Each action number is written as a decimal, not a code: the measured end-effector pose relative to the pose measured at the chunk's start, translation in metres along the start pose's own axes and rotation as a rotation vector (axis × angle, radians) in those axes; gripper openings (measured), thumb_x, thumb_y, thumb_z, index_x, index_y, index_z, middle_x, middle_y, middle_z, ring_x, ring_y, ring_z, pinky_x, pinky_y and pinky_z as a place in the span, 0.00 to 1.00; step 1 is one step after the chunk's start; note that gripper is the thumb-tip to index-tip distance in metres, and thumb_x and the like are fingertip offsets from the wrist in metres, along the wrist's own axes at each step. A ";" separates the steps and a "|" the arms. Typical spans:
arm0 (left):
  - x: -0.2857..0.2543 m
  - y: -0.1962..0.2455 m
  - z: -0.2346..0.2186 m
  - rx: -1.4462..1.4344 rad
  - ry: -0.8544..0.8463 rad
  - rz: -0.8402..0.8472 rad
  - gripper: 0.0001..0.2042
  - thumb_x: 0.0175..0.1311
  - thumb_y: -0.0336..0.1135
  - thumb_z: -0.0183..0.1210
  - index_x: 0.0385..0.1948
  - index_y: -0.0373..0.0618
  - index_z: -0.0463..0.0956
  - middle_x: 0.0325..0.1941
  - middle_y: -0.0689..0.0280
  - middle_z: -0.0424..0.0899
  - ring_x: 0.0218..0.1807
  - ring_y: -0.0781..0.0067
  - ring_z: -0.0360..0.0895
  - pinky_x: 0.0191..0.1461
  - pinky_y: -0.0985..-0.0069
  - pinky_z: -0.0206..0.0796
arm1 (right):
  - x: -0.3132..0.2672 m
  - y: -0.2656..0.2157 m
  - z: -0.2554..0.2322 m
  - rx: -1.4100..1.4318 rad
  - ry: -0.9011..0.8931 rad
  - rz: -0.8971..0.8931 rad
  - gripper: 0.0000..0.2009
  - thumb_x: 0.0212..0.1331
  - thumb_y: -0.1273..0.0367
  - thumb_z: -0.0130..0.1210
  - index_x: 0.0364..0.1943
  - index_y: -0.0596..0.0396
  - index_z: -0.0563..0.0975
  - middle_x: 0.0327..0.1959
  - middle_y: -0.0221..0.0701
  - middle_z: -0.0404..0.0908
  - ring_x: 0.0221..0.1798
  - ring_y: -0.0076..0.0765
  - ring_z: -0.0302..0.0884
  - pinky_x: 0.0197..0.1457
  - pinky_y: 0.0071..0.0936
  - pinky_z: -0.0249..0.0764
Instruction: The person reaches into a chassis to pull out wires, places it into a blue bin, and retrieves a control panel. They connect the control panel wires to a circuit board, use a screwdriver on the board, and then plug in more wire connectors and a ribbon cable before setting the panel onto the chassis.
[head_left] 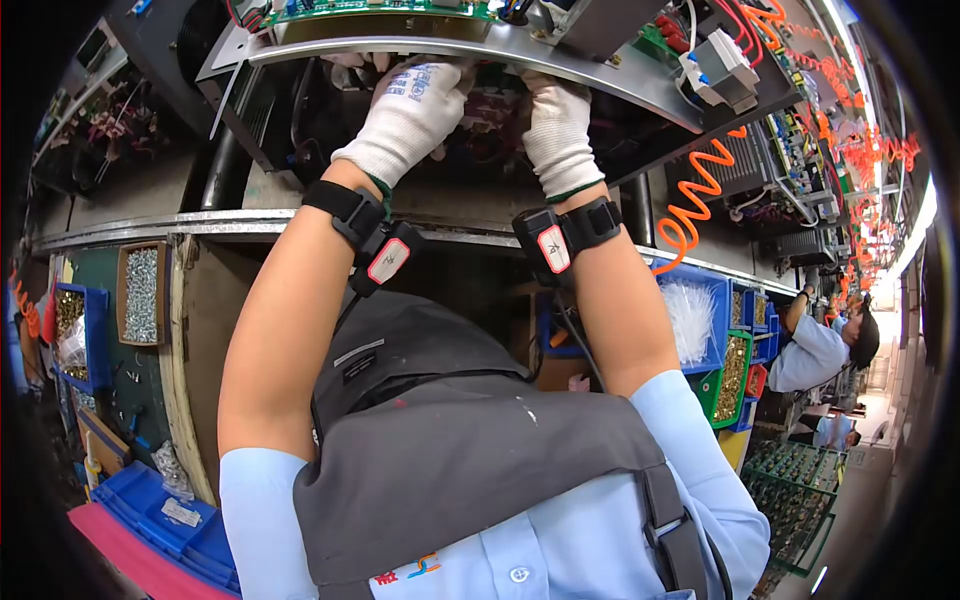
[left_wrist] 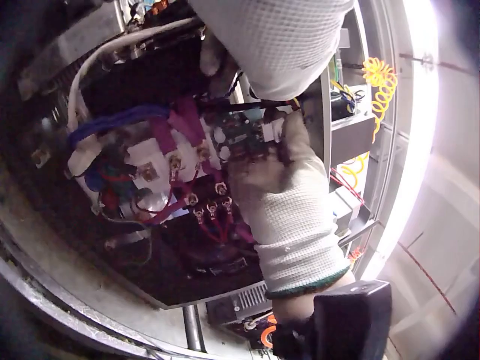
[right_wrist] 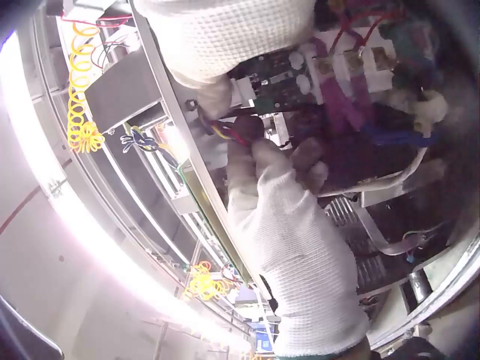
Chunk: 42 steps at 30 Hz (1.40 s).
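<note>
Coloured wires [right_wrist: 223,131] lay just beyond bent fingers of left hand [right_wrist: 296,236], long axis running toward right hand [left_wrist: 291,199]. Neither hand clearly nearer. Couldn't tell whether either gripped them; fingertips obscured.

gloved hands [head_left: 410,110] [head_left: 558,125]: 2 | red-edged labels [head_left: 389,260] [head_left: 553,249]: 2 | grey apron [head_left: 470,430]: 1 | green parts bin [head_left: 711,398]: 1

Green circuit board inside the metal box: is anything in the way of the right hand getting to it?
Nothing visible blocks it. The right hand is at the edge of the green board; a white connector sits there beside its fingers. Whether hand and board touch is unclear.
</note>
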<state>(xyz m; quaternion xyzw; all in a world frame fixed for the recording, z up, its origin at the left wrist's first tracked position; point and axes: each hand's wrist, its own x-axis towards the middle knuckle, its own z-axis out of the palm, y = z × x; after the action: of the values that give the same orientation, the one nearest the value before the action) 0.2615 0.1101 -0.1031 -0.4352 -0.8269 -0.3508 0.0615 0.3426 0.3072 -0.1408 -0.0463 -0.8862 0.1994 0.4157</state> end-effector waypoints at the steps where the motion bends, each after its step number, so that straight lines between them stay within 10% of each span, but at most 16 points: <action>1: 0.000 -0.001 0.000 0.030 0.009 0.025 0.12 0.63 0.35 0.48 0.34 0.41 0.81 0.25 0.59 0.85 0.26 0.59 0.84 0.43 0.64 0.78 | 0.002 -0.014 0.001 0.056 0.035 0.037 0.13 0.57 0.76 0.50 0.43 0.55 0.83 0.44 0.35 0.86 0.48 0.37 0.84 0.53 0.27 0.77; 15: -0.004 -0.005 0.008 -0.050 0.113 0.064 0.11 0.63 0.36 0.50 0.32 0.42 0.81 0.14 0.61 0.80 0.19 0.63 0.81 0.34 0.64 0.76 | -0.002 -0.016 -0.008 -0.237 -0.058 -0.126 0.16 0.46 0.79 0.54 0.42 0.52 0.83 0.42 0.37 0.86 0.49 0.44 0.83 0.51 0.31 0.78; 17: -0.002 -0.038 0.026 0.072 0.184 0.147 0.09 0.59 0.31 0.54 0.37 0.38 0.80 0.32 0.49 0.82 0.38 0.44 0.79 0.44 0.56 0.72 | -0.002 -0.003 -0.001 0.083 -0.048 0.031 0.14 0.49 0.77 0.55 0.41 0.52 0.83 0.42 0.36 0.86 0.48 0.43 0.83 0.51 0.29 0.79; 20: 0.000 -0.034 0.025 -0.026 0.139 0.109 0.10 0.60 0.31 0.54 0.38 0.37 0.80 0.33 0.48 0.82 0.38 0.44 0.79 0.44 0.56 0.72 | 0.000 -0.018 -0.006 -0.584 -0.018 -0.241 0.12 0.53 0.76 0.54 0.41 0.56 0.82 0.41 0.36 0.86 0.46 0.41 0.84 0.50 0.27 0.79; 28: -0.004 -0.006 0.010 -0.069 0.083 0.061 0.10 0.62 0.34 0.52 0.36 0.42 0.82 0.24 0.55 0.82 0.28 0.54 0.81 0.39 0.60 0.74 | -0.002 -0.005 -0.005 -0.418 -0.029 -0.292 0.16 0.54 0.76 0.54 0.48 0.49 0.81 0.42 0.35 0.86 0.47 0.42 0.83 0.53 0.31 0.77; 30: -0.005 -0.007 0.012 0.028 0.233 0.161 0.12 0.63 0.36 0.52 0.41 0.48 0.83 0.28 0.56 0.85 0.32 0.54 0.83 0.43 0.60 0.75 | -0.002 -0.006 -0.007 -0.416 -0.043 -0.311 0.18 0.54 0.76 0.54 0.49 0.47 0.81 0.43 0.35 0.86 0.47 0.43 0.83 0.54 0.32 0.77; 33: -0.004 0.004 -0.001 -0.052 0.022 0.003 0.12 0.62 0.36 0.53 0.43 0.48 0.83 0.36 0.56 0.85 0.41 0.52 0.82 0.49 0.58 0.73 | -0.003 -0.007 -0.011 -0.430 -0.067 -0.341 0.20 0.54 0.76 0.54 0.52 0.44 0.81 0.43 0.34 0.86 0.47 0.44 0.82 0.55 0.34 0.76; 39: -0.005 -0.008 0.011 -0.011 0.204 0.182 0.13 0.60 0.34 0.53 0.44 0.47 0.81 0.27 0.56 0.84 0.34 0.54 0.83 0.46 0.59 0.75 | -0.002 -0.001 -0.021 -0.396 -0.408 -0.156 0.18 0.65 0.64 0.46 0.57 0.35 0.78 0.54 0.30 0.82 0.55 0.44 0.78 0.60 0.40 0.72; 42: -0.002 0.007 -0.008 -0.078 -0.011 0.026 0.11 0.60 0.33 0.50 0.39 0.47 0.81 0.17 0.59 0.80 0.27 0.56 0.82 0.40 0.59 0.75 | 0.000 0.002 -0.018 -0.368 -0.365 -0.182 0.15 0.66 0.64 0.48 0.54 0.37 0.81 0.54 0.34 0.82 0.56 0.47 0.78 0.61 0.38 0.72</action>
<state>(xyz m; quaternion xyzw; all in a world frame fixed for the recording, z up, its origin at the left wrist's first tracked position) 0.2670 0.1065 -0.0944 -0.4498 -0.8072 -0.3796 0.0447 0.3562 0.3152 -0.1312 -0.0044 -0.9682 0.0019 0.2502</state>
